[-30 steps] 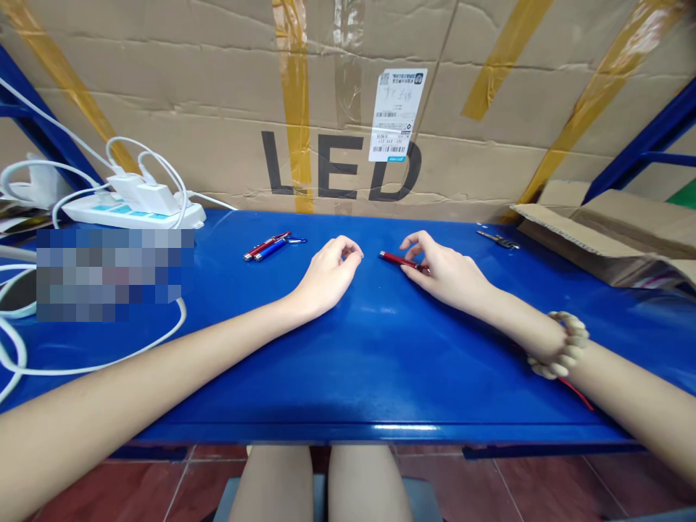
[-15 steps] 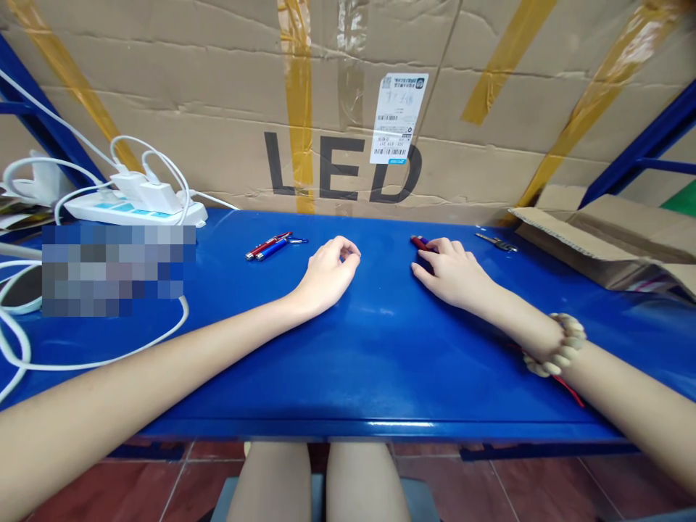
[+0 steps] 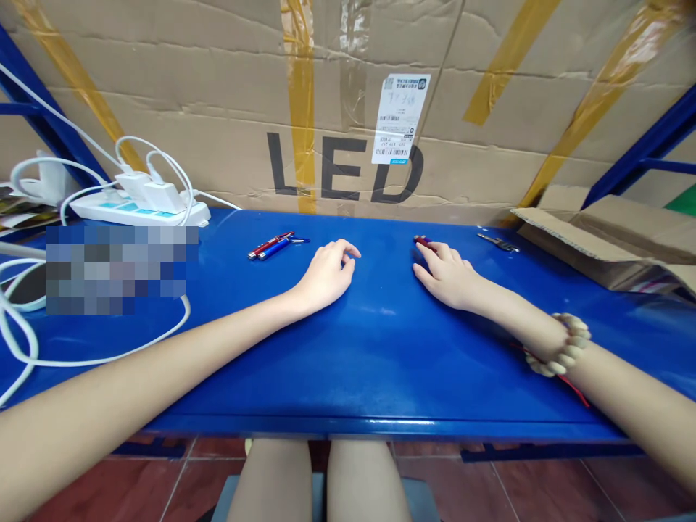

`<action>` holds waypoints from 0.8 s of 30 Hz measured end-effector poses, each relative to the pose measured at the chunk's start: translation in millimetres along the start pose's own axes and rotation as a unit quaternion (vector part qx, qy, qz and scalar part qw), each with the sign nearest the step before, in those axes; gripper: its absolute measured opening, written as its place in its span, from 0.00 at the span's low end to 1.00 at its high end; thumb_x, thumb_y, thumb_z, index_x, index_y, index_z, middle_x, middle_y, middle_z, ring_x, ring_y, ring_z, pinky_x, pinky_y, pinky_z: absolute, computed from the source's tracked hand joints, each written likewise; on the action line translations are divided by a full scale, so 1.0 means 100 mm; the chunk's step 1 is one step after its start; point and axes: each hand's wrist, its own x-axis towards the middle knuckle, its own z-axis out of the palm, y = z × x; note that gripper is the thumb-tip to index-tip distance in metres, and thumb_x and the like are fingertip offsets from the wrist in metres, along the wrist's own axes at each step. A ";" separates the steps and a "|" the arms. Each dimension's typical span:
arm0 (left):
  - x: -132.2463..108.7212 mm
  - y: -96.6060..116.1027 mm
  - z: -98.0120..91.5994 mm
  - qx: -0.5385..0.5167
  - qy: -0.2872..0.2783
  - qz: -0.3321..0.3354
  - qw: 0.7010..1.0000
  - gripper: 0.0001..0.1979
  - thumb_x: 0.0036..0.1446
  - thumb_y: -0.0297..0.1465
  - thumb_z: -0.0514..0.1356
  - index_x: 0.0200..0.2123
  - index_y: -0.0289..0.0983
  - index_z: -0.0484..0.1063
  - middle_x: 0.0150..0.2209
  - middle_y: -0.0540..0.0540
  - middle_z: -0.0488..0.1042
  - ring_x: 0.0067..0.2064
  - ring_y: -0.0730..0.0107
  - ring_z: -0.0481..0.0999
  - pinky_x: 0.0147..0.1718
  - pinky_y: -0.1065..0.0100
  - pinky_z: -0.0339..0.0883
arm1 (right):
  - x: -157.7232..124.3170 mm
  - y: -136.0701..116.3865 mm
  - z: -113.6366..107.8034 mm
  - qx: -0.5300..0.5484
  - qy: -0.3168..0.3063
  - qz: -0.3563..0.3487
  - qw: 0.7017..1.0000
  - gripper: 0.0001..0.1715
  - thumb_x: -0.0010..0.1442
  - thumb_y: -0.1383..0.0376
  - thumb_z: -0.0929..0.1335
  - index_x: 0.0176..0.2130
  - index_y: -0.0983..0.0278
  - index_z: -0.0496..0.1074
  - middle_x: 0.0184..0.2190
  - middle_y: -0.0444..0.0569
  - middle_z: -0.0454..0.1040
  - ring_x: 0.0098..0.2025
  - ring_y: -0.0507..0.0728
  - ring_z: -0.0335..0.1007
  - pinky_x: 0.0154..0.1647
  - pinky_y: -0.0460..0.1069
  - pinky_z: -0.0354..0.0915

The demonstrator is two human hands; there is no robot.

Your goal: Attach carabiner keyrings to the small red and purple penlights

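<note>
My left hand (image 3: 328, 274) rests on the blue table with loosely curled fingers, the thumb and index finger apart and nothing between them. To its left lie a red pen-shaped metal stick (image 3: 275, 243) and a blue one (image 3: 276, 249) with a small clasp, side by side. My right hand (image 3: 449, 275) has its thumb apart and its fingers stretched over another dark red stick (image 3: 420, 240). Those fingers hide most of that stick; a bit of blue shows beside it. Whether they press on it is hard to tell. A key (image 3: 497, 242) lies to the right of this hand.
A large taped cardboard box (image 3: 217, 94) marked LED stands along the table's back. An open carton (image 3: 581, 239) sits at the right. At the left are a white power strip (image 3: 92, 210) with chargers, looping white cables (image 3: 135, 359) and a blurred-out patch.
The thumb and index finger of my left hand have opened slightly apart. My right fingers have shifted a little, covering more of the blue beside the red stick. The view has moved slightly.
</note>
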 end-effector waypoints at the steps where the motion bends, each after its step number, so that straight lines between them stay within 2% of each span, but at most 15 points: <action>1: 0.00 -0.01 0.00 0.011 0.001 0.006 1.000 0.11 0.58 0.24 0.48 0.42 0.36 0.67 0.39 0.44 0.70 0.44 0.66 0.68 0.44 0.63 0.63 | 0.00 0.00 0.00 0.001 -0.002 0.001 1.000 0.33 0.62 0.56 0.51 0.62 0.68 0.51 0.61 0.58 0.52 0.61 0.66 0.49 0.56 0.61 0.54; 7: -0.06 0.06 0.01 0.144 -0.029 0.040 0.988 0.14 0.58 0.20 0.46 0.43 0.33 0.66 0.44 0.40 0.65 0.46 0.63 0.68 0.45 0.59 0.64 | -0.01 -0.01 0.01 0.008 0.003 0.002 1.000 0.33 0.61 0.56 0.52 0.62 0.66 0.53 0.60 0.58 0.53 0.60 0.67 0.50 0.56 0.61 0.54; 13: -0.09 0.16 -0.08 0.234 -0.046 0.030 0.971 0.15 0.58 0.20 0.45 0.46 0.32 0.63 0.45 0.39 0.65 0.42 0.63 0.70 0.39 0.63 0.67 | -0.02 -0.02 0.02 0.020 0.010 0.000 1.000 0.32 0.61 0.55 0.52 0.61 0.65 0.54 0.60 0.58 0.54 0.59 0.67 0.51 0.56 0.63 0.54; 15: -0.09 0.18 -0.11 0.273 -0.062 0.022 0.960 0.17 0.57 0.17 0.43 0.47 0.31 0.62 0.47 0.37 0.65 0.42 0.62 0.70 0.37 0.63 0.67 | -0.02 -0.01 0.02 0.024 0.015 -0.003 1.000 0.32 0.61 0.55 0.52 0.60 0.64 0.55 0.60 0.58 0.54 0.59 0.68 0.51 0.56 0.63 0.54; 18: -0.08 0.19 -0.12 0.349 -0.053 0.013 0.936 0.19 0.55 0.15 0.42 0.48 0.29 0.62 0.49 0.33 0.65 0.47 0.55 0.68 0.41 0.59 0.64 | -0.01 0.00 0.03 0.027 0.023 -0.006 0.999 0.31 0.61 0.55 0.52 0.59 0.64 0.56 0.59 0.58 0.55 0.59 0.68 0.52 0.55 0.64 0.54; 21: -0.07 0.16 -0.09 0.388 -0.015 0.011 0.922 0.16 0.59 0.20 0.42 0.48 0.27 0.62 0.48 0.30 0.66 0.50 0.49 0.65 0.45 0.54 0.60 | -0.01 0.00 0.03 0.022 0.015 -0.005 1.000 0.31 0.61 0.55 0.52 0.60 0.64 0.55 0.59 0.58 0.54 0.59 0.67 0.50 0.56 0.63 0.54; 24: -0.07 0.10 -0.06 0.384 0.005 0.008 0.923 0.16 0.62 0.29 0.43 0.47 0.27 0.63 0.47 0.29 0.66 0.49 0.47 0.66 0.47 0.53 0.57 | -0.01 -0.01 0.02 0.019 0.005 -0.003 1.000 0.32 0.61 0.55 0.52 0.60 0.65 0.55 0.60 0.58 0.54 0.60 0.67 0.50 0.56 0.62 0.54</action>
